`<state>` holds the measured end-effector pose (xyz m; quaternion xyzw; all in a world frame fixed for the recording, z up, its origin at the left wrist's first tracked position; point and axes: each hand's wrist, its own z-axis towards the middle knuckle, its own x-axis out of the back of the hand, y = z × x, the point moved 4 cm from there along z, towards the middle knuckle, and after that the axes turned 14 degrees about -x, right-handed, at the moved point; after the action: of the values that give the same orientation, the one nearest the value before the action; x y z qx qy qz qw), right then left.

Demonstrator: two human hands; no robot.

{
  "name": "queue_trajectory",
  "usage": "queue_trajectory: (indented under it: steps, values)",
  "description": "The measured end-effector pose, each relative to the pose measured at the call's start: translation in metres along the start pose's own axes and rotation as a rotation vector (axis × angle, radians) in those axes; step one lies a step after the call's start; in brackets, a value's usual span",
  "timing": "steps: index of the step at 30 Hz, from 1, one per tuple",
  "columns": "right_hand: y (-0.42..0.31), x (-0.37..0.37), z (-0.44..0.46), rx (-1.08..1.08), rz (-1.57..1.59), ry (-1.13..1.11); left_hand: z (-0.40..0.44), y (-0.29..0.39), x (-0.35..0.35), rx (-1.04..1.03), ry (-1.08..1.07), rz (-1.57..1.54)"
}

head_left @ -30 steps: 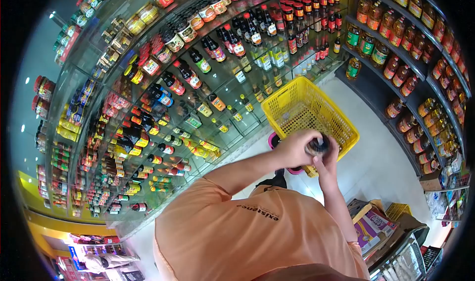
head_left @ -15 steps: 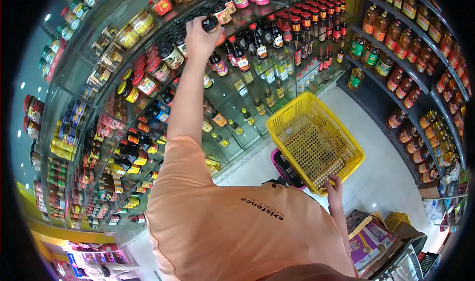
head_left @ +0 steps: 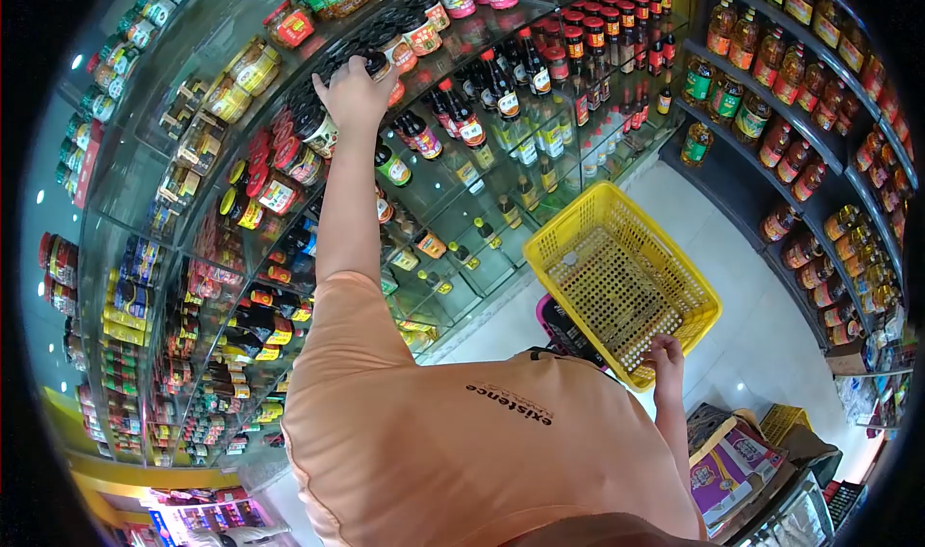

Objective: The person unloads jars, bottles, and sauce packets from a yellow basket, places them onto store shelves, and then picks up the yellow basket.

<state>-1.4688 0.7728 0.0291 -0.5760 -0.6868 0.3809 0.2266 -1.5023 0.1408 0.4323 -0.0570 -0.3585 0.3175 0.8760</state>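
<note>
My left hand (head_left: 355, 96) reaches to a glass shelf and closes on a dark-lidded jar (head_left: 377, 63), thumb and forefinger around it. Its other fingers spread to the left, over the neighbouring jars. What the label says is hidden. More dark-lidded jars (head_left: 421, 32) stand in rows beside it. My right hand (head_left: 667, 362) hovers at the near corner of a yellow plastic basket (head_left: 696, 330), its fingers loosely bent and apart with nothing visible in them. Whether it touches the rim I cannot tell.
Under the yellow basket, part of a black and pink basket (head_left: 570, 333) shows. Sauce bottles (head_left: 462, 123) line the shelf below the jars. Oil bottles (head_left: 747, 123) fill dark shelves at the right. Cardboard boxes (head_left: 737, 465) sit on the near right.
My left hand has moved left and slightly down along the shelf with the dark-lidded jar, which now stands lower among the others. My right hand has shifted slightly right.
</note>
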Motion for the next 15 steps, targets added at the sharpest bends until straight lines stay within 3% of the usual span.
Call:
queue_trajectory:
  steps: [15]
  values:
    - [-0.01, 0.028, -0.028, 0.004, -0.008, -0.014, -0.011, -0.003, -0.003, -0.07, -0.073, 0.229]
